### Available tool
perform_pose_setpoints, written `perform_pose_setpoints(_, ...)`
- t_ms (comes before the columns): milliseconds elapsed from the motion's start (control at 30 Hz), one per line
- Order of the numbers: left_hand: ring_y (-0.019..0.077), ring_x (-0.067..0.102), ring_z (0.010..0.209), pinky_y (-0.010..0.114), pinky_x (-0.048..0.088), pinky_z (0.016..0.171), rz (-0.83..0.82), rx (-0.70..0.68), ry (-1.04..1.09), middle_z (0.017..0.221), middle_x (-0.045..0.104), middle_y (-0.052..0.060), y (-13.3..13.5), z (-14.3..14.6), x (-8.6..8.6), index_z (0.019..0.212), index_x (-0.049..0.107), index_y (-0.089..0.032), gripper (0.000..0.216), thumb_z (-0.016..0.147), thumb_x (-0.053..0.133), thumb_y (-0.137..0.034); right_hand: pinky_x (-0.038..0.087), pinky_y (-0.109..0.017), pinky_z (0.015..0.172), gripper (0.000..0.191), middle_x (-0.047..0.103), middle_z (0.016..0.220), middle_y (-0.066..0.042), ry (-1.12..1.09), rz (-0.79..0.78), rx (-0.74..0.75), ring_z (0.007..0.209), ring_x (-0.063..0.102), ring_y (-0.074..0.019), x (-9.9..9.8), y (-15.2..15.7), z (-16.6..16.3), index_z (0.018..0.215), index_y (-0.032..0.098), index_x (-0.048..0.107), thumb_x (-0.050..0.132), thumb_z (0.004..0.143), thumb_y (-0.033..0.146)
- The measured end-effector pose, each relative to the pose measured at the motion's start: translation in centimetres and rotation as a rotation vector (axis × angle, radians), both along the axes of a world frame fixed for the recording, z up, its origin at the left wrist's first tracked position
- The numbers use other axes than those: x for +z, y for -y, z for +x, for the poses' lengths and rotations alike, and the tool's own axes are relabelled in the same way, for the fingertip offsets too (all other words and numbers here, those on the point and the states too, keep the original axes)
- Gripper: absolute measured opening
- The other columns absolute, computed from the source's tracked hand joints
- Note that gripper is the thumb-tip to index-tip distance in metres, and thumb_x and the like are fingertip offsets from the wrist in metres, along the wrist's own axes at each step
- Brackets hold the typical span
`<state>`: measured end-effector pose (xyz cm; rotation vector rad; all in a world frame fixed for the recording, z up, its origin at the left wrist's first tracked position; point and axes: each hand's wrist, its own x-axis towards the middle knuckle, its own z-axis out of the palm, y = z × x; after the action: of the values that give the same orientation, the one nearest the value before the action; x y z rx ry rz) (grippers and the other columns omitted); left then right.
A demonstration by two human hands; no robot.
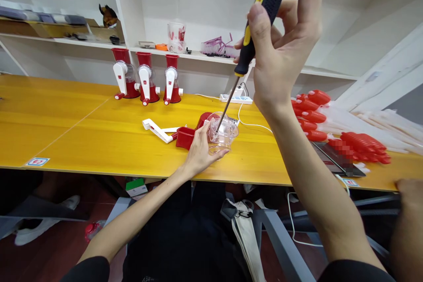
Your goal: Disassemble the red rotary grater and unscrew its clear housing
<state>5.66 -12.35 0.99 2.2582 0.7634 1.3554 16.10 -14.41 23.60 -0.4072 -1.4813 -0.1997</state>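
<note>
My right hand (287, 39) is wrapped round the black and yellow handle of a screwdriver (247, 53), held high and slanting down to the left. Its tip reaches into a clear plastic housing (225, 134) on the table; whether it meets a screw is too small to tell. With fingers and thumb about its left and near side, my left hand (200, 150) grips that housing. Just left of it lie a red plastic hopper piece (185, 137) and a white crank handle (157, 130). A rounded red part (206, 120) sits behind my left fingers.
Several assembled red and white rotary graters (144, 78) stand at the back left. A white power strip (236, 98) with cables lies behind the housing. Bagged red-handled items (312, 110) and a dark tablet-like device (337, 158) occupy the right. Another person's arm (408, 220) shows at the right edge.
</note>
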Motion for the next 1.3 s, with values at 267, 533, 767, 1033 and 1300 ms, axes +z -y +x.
perform_pose_setpoints(267, 0.0335, 0.04, 0.142, 0.057, 0.04, 0.116, -0.003, 0.001, -0.01, 0.155, 0.036, 0.018, 0.1, -0.1, 0.1, 0.156, 0.016, -0.024, 0.104, 0.079, 0.067, -0.071, 0.052, -0.022, 0.052, 0.024, 0.059, 0.095, 0.0, 0.014, -0.076, -0.022, 0.081, 0.063, -0.0076, -0.2, -0.3, 0.5, 0.117, 0.025, 0.045, 0.046, 0.096, 0.037)
perform_pose_setpoints(533, 0.0336, 0.041, 0.142, 0.058, 0.04, 0.115, -0.002, -0.002, -0.012, 0.156, 0.036, 0.018, 0.1, -0.2, 0.2, 0.156, 0.015, -0.025, 0.103, 0.079, 0.067, -0.07, 0.046, -0.024, 0.046, 0.027, 0.057, 0.093, 0.001, -0.037, -0.038, -0.011, 0.061, 0.054, -0.005, -0.3, -1.1, 0.6, 0.116, 0.025, 0.045, 0.044, 0.095, 0.041)
perform_pose_setpoints(767, 0.0331, 0.04, 0.142, 0.055, 0.04, 0.117, -0.01, 0.005, -0.022, 0.155, 0.036, 0.019, 0.1, -0.2, 0.2, 0.155, 0.016, -0.022, 0.105, 0.078, 0.067, -0.073, 0.054, -0.021, 0.063, 0.024, 0.057, 0.105, -0.001, 0.032, 0.023, -0.085, 0.084, 0.054, -0.0069, 0.1, -0.4, 1.0, 0.111, 0.026, 0.052, 0.057, 0.09, 0.036)
perform_pose_setpoints(1033, 0.0331, 0.04, 0.142, 0.055, 0.038, 0.118, 0.002, 0.001, -0.009, 0.156, 0.036, 0.019, 0.1, -0.1, 0.1, 0.156, 0.016, -0.022, 0.105, 0.078, 0.066, -0.073, 0.056, -0.026, 0.075, 0.028, 0.062, 0.12, 0.001, 0.107, 0.003, -0.039, 0.088, 0.058, -0.0077, 0.7, -0.1, 1.8, 0.114, 0.025, 0.062, 0.059, 0.087, 0.023)
perform_pose_setpoints(1300, 0.034, 0.041, 0.141, 0.056, 0.04, 0.115, 0.0, 0.002, -0.01, 0.154, 0.038, 0.019, 0.0, 0.0, 0.0, 0.156, 0.016, -0.023, 0.105, 0.078, 0.066, -0.073, 0.058, -0.031, 0.078, 0.026, 0.063, 0.113, -0.002, 0.095, 0.01, 0.009, 0.099, 0.064, -0.0129, 1.0, -0.2, 2.6, 0.112, 0.022, 0.061, 0.062, 0.086, 0.027)
